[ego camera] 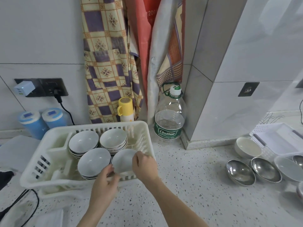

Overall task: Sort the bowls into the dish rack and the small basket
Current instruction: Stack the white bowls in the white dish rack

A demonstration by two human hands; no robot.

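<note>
A white plastic dish rack point(54, 163) sits on the speckled counter at the left and holds three stacks of white ceramic bowls point(94, 162). At the rack's front right corner both hands grip one more white bowl point(123, 160): my left hand point(106, 181) on its near-left rim, my right hand point(144, 166) on its right rim. At the far right stands a small white basket point(278, 136). In front of it are a cream bowl point(247, 147), two steel bowls point(240, 172) point(265, 169) and a grey bowl point(288, 169).
A large water bottle point(169, 117) and a yellow-capped flask point(125, 110) stand behind the rack by hanging cloths. Two blue canisters point(42, 122) and a black cable point(21, 200) are at the left. A tiled pillar point(213, 104) separates the two areas.
</note>
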